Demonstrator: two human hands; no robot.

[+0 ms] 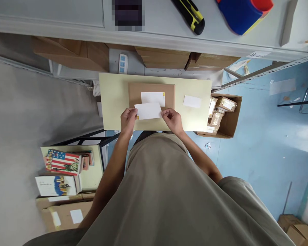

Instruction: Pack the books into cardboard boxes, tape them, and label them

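Note:
Between my two hands I hold a white label sheet (149,111) with a small yellow mark at its lower left corner. My left hand (128,119) pinches its left edge, and my right hand (173,119) pinches the right edge. Just beyond it, a flat brown cardboard box (170,94) lies on the pale yellow table (115,102). Another white label (154,97) lies on top of the box, its lower part covered by the sheet I hold. To the right of the box, a white slip (192,101) rests on the table.
An open carton (231,124) with several small taped boxes stands right of the table. On the shelf above lie a utility knife (192,17) and a blue and red object (241,15). A power strip (123,64) sits behind the table. Books (64,162) are stacked at lower left.

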